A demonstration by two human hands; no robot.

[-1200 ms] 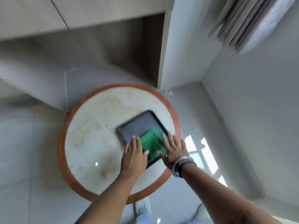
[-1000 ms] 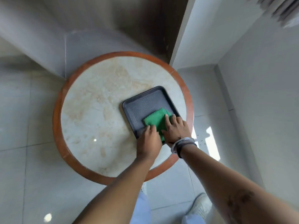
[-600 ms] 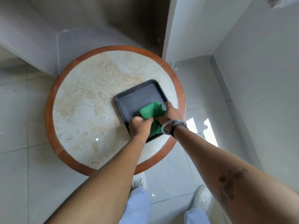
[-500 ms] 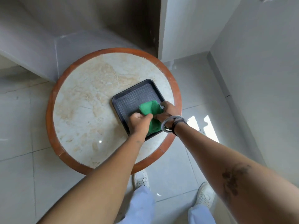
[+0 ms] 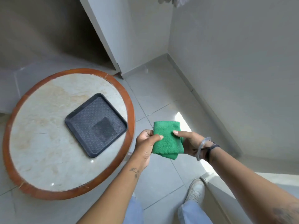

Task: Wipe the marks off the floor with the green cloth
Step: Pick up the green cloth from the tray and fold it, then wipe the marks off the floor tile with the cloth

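Holding the green cloth (image 5: 168,139) in both hands' grip, beside table (image 5: 48,191) and tray (image 5: 77,125).

Pale tiled floor (image 5: 155,178); round marble-topped table (image 5: 48,143) left, wood-rimmed; grey wall (image 5: 234,54) right; sunlight patch (image 5: 182,120) on tiles.

this looks like a room in a home: pale glossy floor tiles (image 5: 163,172) fill the lower middle of the frame, meeting plain white walls (image 5: 234,65) with a low skirting at right. a round marble-topped side table (image 5: 40,143) with a wooden rim stands at left, carrying a dark tray (image 5: 90,120).
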